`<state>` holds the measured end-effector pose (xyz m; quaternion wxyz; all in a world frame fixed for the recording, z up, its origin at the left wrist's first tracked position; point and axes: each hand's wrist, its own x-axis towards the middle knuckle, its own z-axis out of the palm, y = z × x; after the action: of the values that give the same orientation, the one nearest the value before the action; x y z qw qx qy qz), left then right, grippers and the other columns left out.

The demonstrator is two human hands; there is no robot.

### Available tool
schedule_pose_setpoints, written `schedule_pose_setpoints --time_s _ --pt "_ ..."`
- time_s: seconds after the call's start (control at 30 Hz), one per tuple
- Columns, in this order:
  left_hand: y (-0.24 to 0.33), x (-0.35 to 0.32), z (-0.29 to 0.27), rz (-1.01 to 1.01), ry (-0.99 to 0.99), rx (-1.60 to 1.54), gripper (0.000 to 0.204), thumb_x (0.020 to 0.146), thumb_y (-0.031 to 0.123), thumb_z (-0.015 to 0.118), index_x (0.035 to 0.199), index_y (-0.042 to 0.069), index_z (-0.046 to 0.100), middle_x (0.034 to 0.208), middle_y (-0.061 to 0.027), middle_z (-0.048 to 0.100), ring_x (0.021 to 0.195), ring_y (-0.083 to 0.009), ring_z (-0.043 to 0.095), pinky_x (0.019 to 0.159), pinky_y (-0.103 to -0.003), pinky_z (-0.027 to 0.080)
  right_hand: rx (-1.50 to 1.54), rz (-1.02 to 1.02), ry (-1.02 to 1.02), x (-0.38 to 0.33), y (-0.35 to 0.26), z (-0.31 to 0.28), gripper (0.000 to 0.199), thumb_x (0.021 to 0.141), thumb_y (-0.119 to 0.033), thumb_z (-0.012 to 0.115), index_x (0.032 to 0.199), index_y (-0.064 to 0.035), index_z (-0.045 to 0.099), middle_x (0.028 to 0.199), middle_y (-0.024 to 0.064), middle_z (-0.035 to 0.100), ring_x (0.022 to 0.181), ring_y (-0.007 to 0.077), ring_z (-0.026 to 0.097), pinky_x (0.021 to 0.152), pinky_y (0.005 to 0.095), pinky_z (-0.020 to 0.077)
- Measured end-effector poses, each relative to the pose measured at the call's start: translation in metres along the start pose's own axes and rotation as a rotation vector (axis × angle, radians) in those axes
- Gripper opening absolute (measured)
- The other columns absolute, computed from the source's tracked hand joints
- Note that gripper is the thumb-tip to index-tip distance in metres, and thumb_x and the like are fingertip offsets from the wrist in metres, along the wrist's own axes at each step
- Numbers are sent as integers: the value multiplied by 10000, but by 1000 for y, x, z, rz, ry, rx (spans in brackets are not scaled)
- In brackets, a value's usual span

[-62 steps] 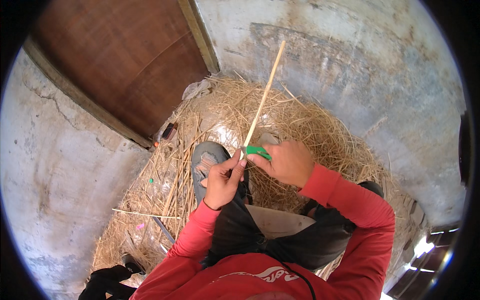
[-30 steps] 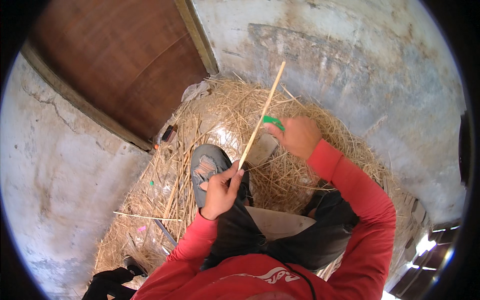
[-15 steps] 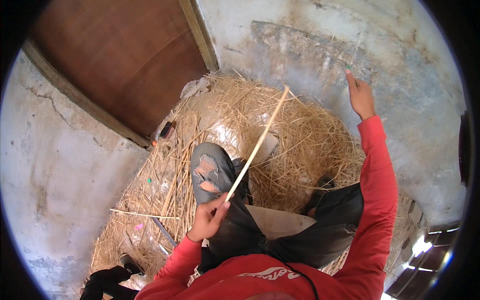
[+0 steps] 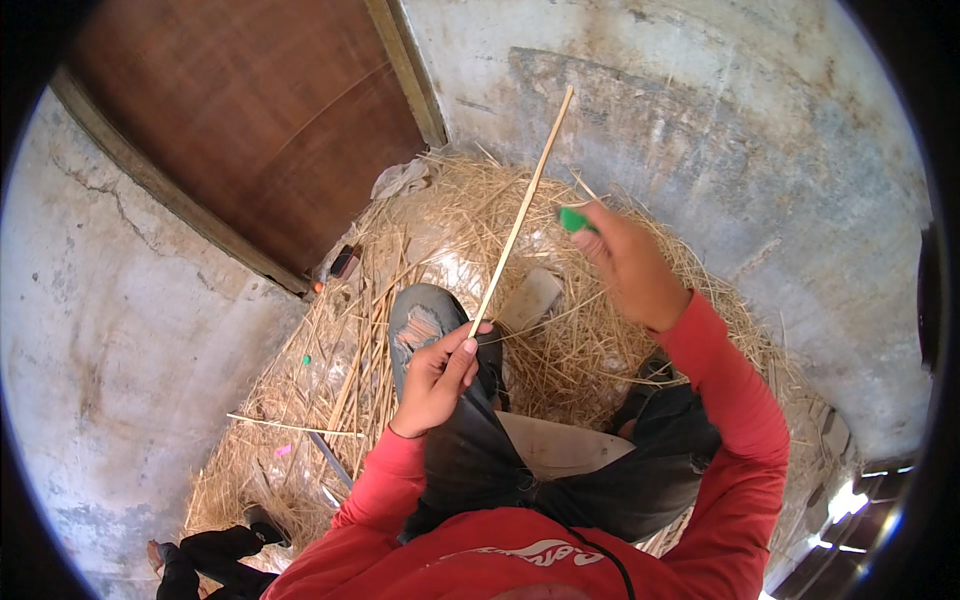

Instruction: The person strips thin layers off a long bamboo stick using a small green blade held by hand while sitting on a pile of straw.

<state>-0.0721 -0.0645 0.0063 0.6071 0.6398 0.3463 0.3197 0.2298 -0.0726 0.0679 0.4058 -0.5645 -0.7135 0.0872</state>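
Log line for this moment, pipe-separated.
left hand: pinching pale stick at near end | right hand: gripping green object, apart from stick | below: loose straw

Motion blurs a person's right hand (image 4: pixel 640 268), its fingers covering part of a green tool (image 4: pixel 573 219) whose far end cannot be made out. The lower tip of a pale stick (image 4: pixel 522 211) is lost in the left hand (image 4: pixel 437 380). The bottom edge crops a second person (image 4: pixel 215 552) in dark clothing; the top cuts off a brown door (image 4: pixel 240 110). A green speck (image 4: pixel 306 360) and pink scrap (image 4: pixel 283 451) are too small to identify.
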Motion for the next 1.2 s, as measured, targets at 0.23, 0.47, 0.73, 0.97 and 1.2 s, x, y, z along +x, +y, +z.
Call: schedule_pose_setpoints --time_s 0.23,0.47,0.73,0.97,1.2 --pt "7 11 11 1 -23 5 374 1105 236 477 1374 2 591 668 54 437 568 -27 366 514 -202 281 134 -3 -132 -16 -17 30 301 1067 -299 511 1021 -21 616 714 236 605 671 442 610 641 535 458" --pt "-4 9 14 -32 -97 -87 368 1105 216 487 1373 -14 589 651 55 416 556 -33 358 509 -207 281 -7 141 -8 -3 -15 12 389 1052 -365 548 910 -15 641 643 240 578 594 437 584 568 513 448" --pt "-7 11 17 -53 -97 -249 358 1096 150 503 1390 -42 572 634 60 382 532 -31 326 494 -214 269 -33 80 -130 -21 -16 38 515 1056 -420 521 820 27 620 620 262 553 584 451 583 584 526 456" --pt "-9 7 12 -84 -106 -264 355 1096 151 507 1388 -38 573 623 60 366 514 -36 309 481 -222 260 -39 178 -42 2 -9 19 495 1061 -406 496 814 7 613 650 252 594 618 463 607 608 546 485" --pt "-13 5 11 -94 -102 -260 350 1092 152 518 1387 -26 580 626 53 383 507 -39 309 477 -224 262 -54 211 -51 4 1 22 462 1066 -372 484 834 -6 643 685 256 618 650 473 618 634 551 490"
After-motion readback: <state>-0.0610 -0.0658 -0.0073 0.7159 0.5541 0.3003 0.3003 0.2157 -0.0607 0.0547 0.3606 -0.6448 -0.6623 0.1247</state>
